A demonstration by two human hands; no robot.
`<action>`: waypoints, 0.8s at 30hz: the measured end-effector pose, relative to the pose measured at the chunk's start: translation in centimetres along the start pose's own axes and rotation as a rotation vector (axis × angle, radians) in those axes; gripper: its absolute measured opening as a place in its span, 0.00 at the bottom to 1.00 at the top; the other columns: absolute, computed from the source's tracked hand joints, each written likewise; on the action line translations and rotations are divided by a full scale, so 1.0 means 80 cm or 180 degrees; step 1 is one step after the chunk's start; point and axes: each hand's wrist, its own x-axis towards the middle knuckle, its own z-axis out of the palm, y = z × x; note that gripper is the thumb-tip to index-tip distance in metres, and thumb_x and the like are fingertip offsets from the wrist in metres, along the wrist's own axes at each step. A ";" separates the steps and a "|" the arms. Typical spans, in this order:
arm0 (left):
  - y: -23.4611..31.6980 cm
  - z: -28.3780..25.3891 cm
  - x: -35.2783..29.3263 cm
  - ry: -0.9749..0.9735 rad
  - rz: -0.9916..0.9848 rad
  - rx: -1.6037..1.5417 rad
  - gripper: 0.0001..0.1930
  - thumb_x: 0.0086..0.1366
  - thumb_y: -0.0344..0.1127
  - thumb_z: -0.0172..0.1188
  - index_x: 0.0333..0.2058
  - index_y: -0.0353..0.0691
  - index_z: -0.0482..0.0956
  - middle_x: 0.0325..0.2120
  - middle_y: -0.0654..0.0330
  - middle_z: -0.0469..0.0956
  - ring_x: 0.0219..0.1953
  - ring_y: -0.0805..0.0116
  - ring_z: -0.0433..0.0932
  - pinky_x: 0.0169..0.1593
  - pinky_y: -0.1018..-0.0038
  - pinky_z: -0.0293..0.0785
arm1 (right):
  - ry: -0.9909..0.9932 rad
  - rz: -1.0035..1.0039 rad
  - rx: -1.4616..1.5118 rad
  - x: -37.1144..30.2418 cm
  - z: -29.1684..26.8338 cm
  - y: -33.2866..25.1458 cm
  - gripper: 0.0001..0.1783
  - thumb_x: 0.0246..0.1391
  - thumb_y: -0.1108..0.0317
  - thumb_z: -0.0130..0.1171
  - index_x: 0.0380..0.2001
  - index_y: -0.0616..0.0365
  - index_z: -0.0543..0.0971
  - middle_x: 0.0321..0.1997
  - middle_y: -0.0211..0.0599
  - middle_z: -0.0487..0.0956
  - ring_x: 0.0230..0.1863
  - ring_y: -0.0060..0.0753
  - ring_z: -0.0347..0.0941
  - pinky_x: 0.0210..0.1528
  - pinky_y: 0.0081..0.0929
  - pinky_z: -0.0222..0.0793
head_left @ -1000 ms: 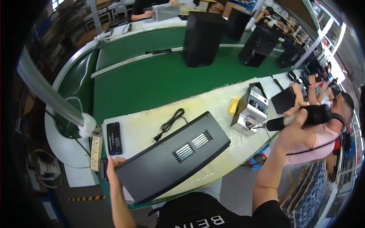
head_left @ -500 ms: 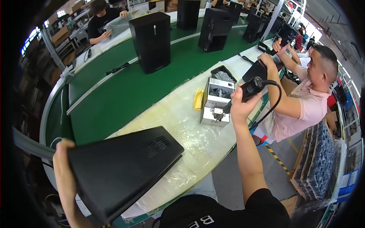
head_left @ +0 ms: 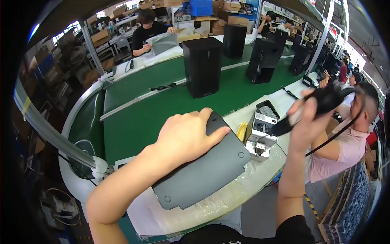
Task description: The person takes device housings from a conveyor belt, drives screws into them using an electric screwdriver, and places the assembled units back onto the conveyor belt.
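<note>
We judge the dark grey cabinet (head_left: 203, 175) stiff and fairly heavy for its bulk, its smooth face apt to slip under a dry palm and easily scuffed; its opposite edges look the surest places to take hold. It is over the counter (head_left: 262, 175) before us, though we cannot tell whether it lies flat. Our left hand (head_left: 183, 136) spreads across its far edge, palm down and thumb against the face; the other fingertips are hidden, so we cannot tell how firmly it clasps. That elbow bends outward. Our right hand (head_left: 306, 122), blurred, is wrapped around a black power screwdriver (head_left: 325, 101), forearm nearly upright, nose toward the screw dispenser (head_left: 264, 126).
</note>
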 end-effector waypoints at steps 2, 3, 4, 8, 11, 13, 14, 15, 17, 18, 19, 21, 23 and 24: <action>-0.005 0.002 -0.001 0.0033 -0.0025 0.0002 0.28 0.61 0.57 0.53 0.47 0.36 0.74 0.35 0.44 0.80 0.39 0.47 0.79 0.46 0.60 0.74 | 0.0022 -0.0080 0.0472 0.045 0.036 -0.037 0.15 0.59 0.67 0.52 0.44 0.64 0.65 0.36 0.40 0.76 0.19 0.21 0.69 0.21 0.19 0.68; -0.002 -0.001 -0.001 -0.0009 -0.0010 -0.0012 0.29 0.61 0.57 0.53 0.47 0.35 0.74 0.36 0.45 0.80 0.39 0.47 0.79 0.46 0.60 0.74 | 0.0021 -0.0129 0.0727 0.066 0.052 -0.057 0.14 0.58 0.66 0.53 0.42 0.64 0.66 0.36 0.40 0.77 0.18 0.21 0.70 0.19 0.19 0.67; -0.001 -0.002 -0.001 -0.0057 -0.0018 -0.0017 0.29 0.61 0.57 0.53 0.48 0.35 0.74 0.36 0.45 0.80 0.39 0.47 0.79 0.46 0.61 0.74 | -0.0078 -0.0215 0.0796 0.082 0.070 -0.068 0.15 0.59 0.65 0.52 0.43 0.65 0.66 0.37 0.41 0.77 0.19 0.22 0.69 0.21 0.20 0.68; -0.009 0.011 0.003 0.0369 0.0311 -0.0007 0.29 0.61 0.56 0.53 0.41 0.30 0.76 0.26 0.44 0.80 0.30 0.49 0.80 0.37 0.62 0.78 | -0.0342 -0.0212 0.1024 0.096 0.144 -0.095 0.14 0.59 0.64 0.54 0.39 0.65 0.68 0.32 0.39 0.76 0.18 0.21 0.70 0.19 0.19 0.68; -0.011 0.011 0.002 0.0462 0.0335 0.0016 0.28 0.61 0.56 0.53 0.40 0.30 0.76 0.24 0.44 0.80 0.28 0.49 0.80 0.36 0.62 0.77 | -0.0642 0.0195 0.1257 0.085 0.173 -0.103 0.12 0.58 0.66 0.57 0.37 0.62 0.67 0.25 0.33 0.73 0.15 0.18 0.68 0.15 0.15 0.64; -0.011 0.009 0.002 0.0437 0.0322 -0.0021 0.28 0.61 0.55 0.54 0.39 0.29 0.76 0.23 0.44 0.79 0.27 0.49 0.80 0.35 0.61 0.77 | -0.0739 0.0168 0.1269 0.081 0.180 -0.098 0.12 0.58 0.67 0.57 0.38 0.62 0.67 0.23 0.31 0.72 0.15 0.17 0.68 0.15 0.14 0.63; -0.011 0.009 0.002 0.0431 0.0319 -0.0023 0.28 0.61 0.55 0.54 0.39 0.29 0.76 0.23 0.44 0.79 0.27 0.49 0.80 0.35 0.61 0.77 | -0.0785 0.0280 0.1177 0.080 0.182 -0.098 0.12 0.58 0.67 0.57 0.39 0.62 0.67 0.23 0.30 0.72 0.15 0.17 0.67 0.15 0.14 0.63; -0.012 0.010 0.003 0.0429 0.0321 -0.0040 0.28 0.61 0.55 0.54 0.39 0.29 0.76 0.23 0.44 0.79 0.27 0.49 0.80 0.35 0.61 0.77 | -0.0830 0.0396 0.1078 0.078 0.184 -0.097 0.13 0.58 0.67 0.58 0.39 0.62 0.67 0.22 0.29 0.72 0.15 0.16 0.67 0.15 0.14 0.63; -0.008 0.007 0.004 0.0419 0.0323 -0.0060 0.28 0.60 0.55 0.54 0.38 0.29 0.76 0.23 0.44 0.79 0.27 0.49 0.80 0.35 0.61 0.77 | -0.0815 0.0390 0.1129 0.075 0.187 -0.091 0.14 0.57 0.67 0.59 0.40 0.61 0.67 0.22 0.28 0.71 0.15 0.16 0.67 0.16 0.13 0.63; -0.003 0.001 0.003 0.0202 0.0148 -0.0093 0.28 0.60 0.55 0.55 0.42 0.30 0.76 0.28 0.44 0.80 0.32 0.48 0.80 0.39 0.61 0.76 | -0.0887 0.0361 0.1092 0.073 0.187 -0.089 0.15 0.57 0.67 0.59 0.41 0.61 0.67 0.22 0.28 0.71 0.16 0.15 0.67 0.17 0.13 0.63; -0.001 -0.002 0.003 -0.0014 -0.0026 -0.0122 0.29 0.60 0.55 0.55 0.46 0.32 0.75 0.32 0.43 0.80 0.37 0.48 0.79 0.44 0.61 0.75 | -0.0958 0.0332 0.1057 0.071 0.187 -0.086 0.15 0.57 0.66 0.59 0.41 0.61 0.67 0.22 0.28 0.71 0.16 0.15 0.67 0.18 0.13 0.63; -0.004 0.000 0.003 0.0015 -0.0005 -0.0122 0.29 0.60 0.55 0.55 0.46 0.31 0.75 0.32 0.43 0.80 0.37 0.48 0.79 0.44 0.61 0.75 | -0.0963 0.0348 0.1091 0.068 0.190 -0.080 0.15 0.57 0.66 0.59 0.42 0.61 0.67 0.22 0.28 0.71 0.17 0.15 0.67 0.18 0.13 0.63; -0.008 0.000 0.003 0.0052 0.0022 -0.0136 0.29 0.60 0.55 0.55 0.46 0.31 0.75 0.32 0.43 0.80 0.37 0.48 0.79 0.44 0.61 0.75 | -0.0979 0.0356 0.1113 0.066 0.196 -0.078 0.15 0.58 0.66 0.59 0.42 0.62 0.67 0.22 0.27 0.71 0.17 0.15 0.67 0.18 0.13 0.63; -0.008 0.000 0.003 0.0045 0.0035 -0.0125 0.29 0.60 0.55 0.55 0.45 0.31 0.75 0.32 0.43 0.80 0.37 0.48 0.79 0.44 0.61 0.75 | -0.0997 0.0330 0.1145 0.065 0.196 -0.077 0.15 0.58 0.66 0.59 0.42 0.62 0.67 0.22 0.27 0.71 0.17 0.14 0.67 0.18 0.13 0.63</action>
